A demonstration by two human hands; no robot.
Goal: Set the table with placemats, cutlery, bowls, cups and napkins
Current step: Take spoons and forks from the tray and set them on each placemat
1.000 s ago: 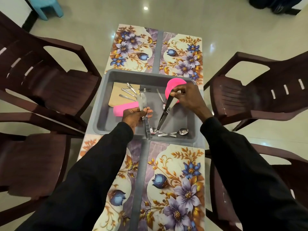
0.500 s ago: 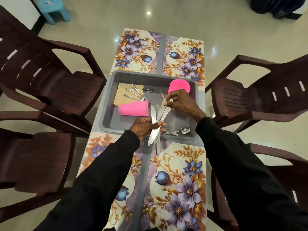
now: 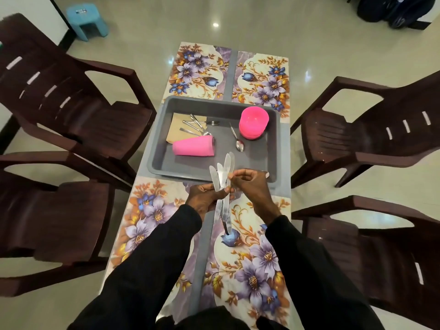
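Observation:
My left hand (image 3: 206, 197) grips a fanned bundle of several steel table knives (image 3: 223, 172) over the near edge of the grey tray (image 3: 157, 160). My right hand (image 3: 250, 181) pinches one of those knives near its blade. Inside the tray lie stacked pink cups (image 3: 194, 145) on their side, a stack of pink bowls (image 3: 253, 122), several forks (image 3: 196, 126) on tan napkins (image 3: 176, 126), and a spoon (image 3: 238, 141). Floral placemats (image 3: 252, 258) cover the table at the near and far ends.
Dark brown plastic chairs stand on both sides, two at the left (image 3: 71, 110) and two at the right (image 3: 381, 129). A blue stool (image 3: 87, 19) sits on the floor at the far left. A dark bag (image 3: 392, 8) lies at the far right.
Both hands have drawn back out of the tray toward me. The knife from my right hand has joined the bundle in my left. The camera view shifted, showing more of the near table.

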